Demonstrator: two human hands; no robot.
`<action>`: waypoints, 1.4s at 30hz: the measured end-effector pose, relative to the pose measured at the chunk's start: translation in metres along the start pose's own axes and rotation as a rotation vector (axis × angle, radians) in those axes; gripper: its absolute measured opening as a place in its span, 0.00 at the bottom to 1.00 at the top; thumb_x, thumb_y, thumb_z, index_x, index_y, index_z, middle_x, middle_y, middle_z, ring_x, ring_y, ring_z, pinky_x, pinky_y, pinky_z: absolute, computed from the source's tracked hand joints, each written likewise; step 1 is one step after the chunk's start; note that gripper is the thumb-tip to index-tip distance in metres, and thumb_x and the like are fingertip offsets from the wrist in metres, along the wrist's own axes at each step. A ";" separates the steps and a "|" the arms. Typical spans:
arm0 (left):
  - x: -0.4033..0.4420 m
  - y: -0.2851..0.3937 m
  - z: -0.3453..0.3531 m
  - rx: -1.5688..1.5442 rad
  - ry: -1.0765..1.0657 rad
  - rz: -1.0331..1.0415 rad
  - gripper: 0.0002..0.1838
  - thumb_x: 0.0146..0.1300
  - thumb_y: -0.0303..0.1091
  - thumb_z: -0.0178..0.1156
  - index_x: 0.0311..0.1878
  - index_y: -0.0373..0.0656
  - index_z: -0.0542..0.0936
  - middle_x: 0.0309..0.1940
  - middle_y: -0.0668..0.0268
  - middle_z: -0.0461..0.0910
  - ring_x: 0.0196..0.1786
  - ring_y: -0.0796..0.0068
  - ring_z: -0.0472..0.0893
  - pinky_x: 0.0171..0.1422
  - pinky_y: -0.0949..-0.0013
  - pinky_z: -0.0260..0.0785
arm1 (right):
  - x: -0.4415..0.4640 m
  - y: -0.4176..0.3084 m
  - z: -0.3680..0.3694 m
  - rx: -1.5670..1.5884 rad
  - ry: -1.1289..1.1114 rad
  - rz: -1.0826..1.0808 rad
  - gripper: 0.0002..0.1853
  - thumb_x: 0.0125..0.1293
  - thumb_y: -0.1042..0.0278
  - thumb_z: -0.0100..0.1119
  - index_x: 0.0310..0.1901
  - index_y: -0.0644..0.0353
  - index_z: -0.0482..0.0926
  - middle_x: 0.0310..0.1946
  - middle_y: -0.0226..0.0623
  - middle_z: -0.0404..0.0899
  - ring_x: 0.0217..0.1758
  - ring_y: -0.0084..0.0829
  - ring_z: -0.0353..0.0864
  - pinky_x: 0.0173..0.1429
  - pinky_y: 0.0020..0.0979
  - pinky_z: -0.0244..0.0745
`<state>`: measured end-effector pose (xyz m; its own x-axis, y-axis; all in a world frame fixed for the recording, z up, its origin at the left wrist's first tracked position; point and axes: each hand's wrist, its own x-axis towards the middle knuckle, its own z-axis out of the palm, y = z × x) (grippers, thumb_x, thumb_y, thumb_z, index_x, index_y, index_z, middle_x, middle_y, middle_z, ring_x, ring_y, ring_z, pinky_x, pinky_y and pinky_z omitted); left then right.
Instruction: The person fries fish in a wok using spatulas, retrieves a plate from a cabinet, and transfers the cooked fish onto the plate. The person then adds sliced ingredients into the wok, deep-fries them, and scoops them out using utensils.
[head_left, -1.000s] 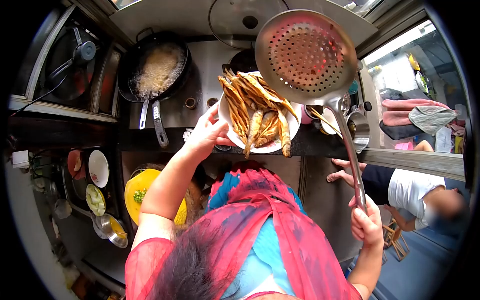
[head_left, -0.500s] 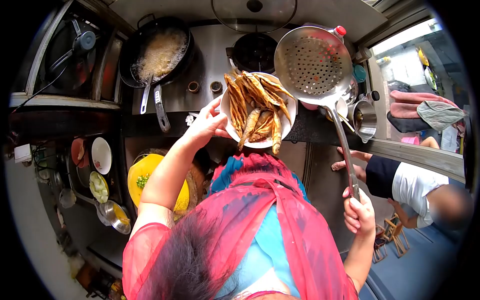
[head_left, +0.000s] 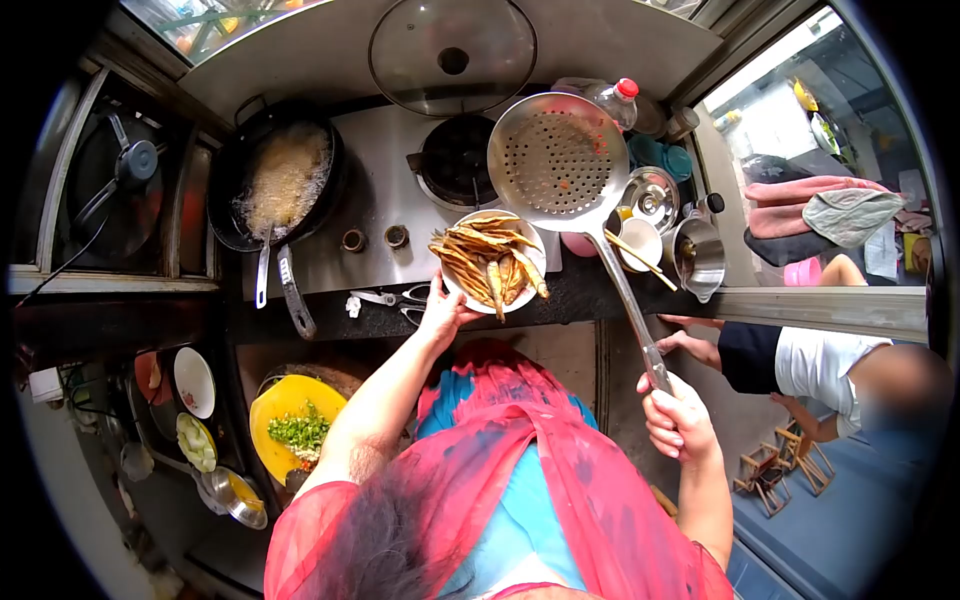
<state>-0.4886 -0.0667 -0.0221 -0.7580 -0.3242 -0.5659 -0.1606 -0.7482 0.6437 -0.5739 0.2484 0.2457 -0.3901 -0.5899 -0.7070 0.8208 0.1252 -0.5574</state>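
Left hand (head_left: 443, 317) gripping rim of white plate (head_left: 538, 258) at its 7–8 o'clock, fried fish (head_left: 487, 262) heaped on plate, right hand (head_left: 677, 418) closed around handle of perforated skimmer (head_left: 557, 165), skimmer bowl at plate's 1 o'clock, black pan (head_left: 228, 205) of bubbling liquid (head_left: 285, 180) at plate's 10 o'clock.

Golden-brown fried fish (head_left: 478, 258) lay heaped on a round white plate (head_left: 536, 252), a few ends poking past its rim, the plate in the left hand (head_left: 447, 312). Just beside it, a metal skimmer (head_left: 557, 160), its round bowl perforated and flecked red, slanted from the right hand (head_left: 678, 417) by its long handle.
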 end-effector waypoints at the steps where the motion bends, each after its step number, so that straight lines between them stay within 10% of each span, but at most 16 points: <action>1: 0.004 -0.006 0.001 -0.005 0.001 0.000 0.38 0.60 0.23 0.48 0.69 0.56 0.42 0.55 0.55 0.68 0.48 0.58 0.79 0.46 0.52 0.77 | 0.004 0.000 0.000 -0.001 -0.003 0.002 0.10 0.66 0.67 0.49 0.45 0.62 0.66 0.15 0.24 0.58 0.08 0.12 0.51 0.08 0.16 0.51; 16: 0.052 -0.046 0.025 -0.308 0.008 -0.036 0.37 0.55 0.20 0.51 0.66 0.55 0.49 0.58 0.55 0.62 0.51 0.54 0.76 0.53 0.50 0.73 | 0.057 -0.012 0.040 -0.084 -0.157 0.067 0.11 0.69 0.66 0.45 0.48 0.61 0.64 0.15 0.24 0.56 0.07 0.13 0.49 0.07 0.17 0.50; 20: 0.019 -0.036 0.014 -0.180 0.166 -0.146 0.27 0.60 0.26 0.47 0.64 0.45 0.55 0.43 0.54 0.74 0.44 0.61 0.78 0.47 0.60 0.74 | 0.090 -0.018 0.090 -0.132 -0.293 0.057 0.10 0.70 0.67 0.42 0.48 0.62 0.63 0.15 0.23 0.55 0.07 0.12 0.50 0.06 0.17 0.50; 27: -0.138 0.104 -0.087 -0.593 0.642 0.488 0.12 0.61 0.39 0.47 0.43 0.42 0.71 0.25 0.64 0.75 0.22 0.74 0.73 0.26 0.71 0.68 | 0.141 -0.014 0.185 -0.291 -0.410 0.017 0.09 0.69 0.65 0.45 0.47 0.58 0.67 0.18 0.23 0.57 0.09 0.12 0.52 0.09 0.17 0.51; 33: -0.147 0.190 -0.158 -0.591 0.265 0.298 0.16 0.65 0.39 0.54 0.44 0.33 0.75 0.40 0.54 0.79 0.40 0.69 0.80 0.44 0.71 0.77 | 0.166 0.007 0.236 -0.277 -0.433 -0.038 0.10 0.68 0.66 0.48 0.47 0.60 0.68 0.19 0.23 0.59 0.10 0.12 0.53 0.11 0.16 0.51; 42: -0.142 0.248 -0.213 -0.102 0.383 0.182 0.08 0.62 0.32 0.57 0.37 0.36 0.79 0.20 0.72 0.73 0.20 0.86 0.70 0.24 0.83 0.65 | 0.181 0.026 0.251 -0.268 -0.386 -0.093 0.10 0.67 0.66 0.50 0.46 0.59 0.68 0.19 0.23 0.60 0.11 0.12 0.55 0.12 0.17 0.53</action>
<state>-0.2862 -0.3291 0.1081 -0.4755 -0.6328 -0.6111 0.0318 -0.7065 0.7070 -0.5182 -0.0552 0.2124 -0.2311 -0.8553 -0.4637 0.6332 0.2297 -0.7392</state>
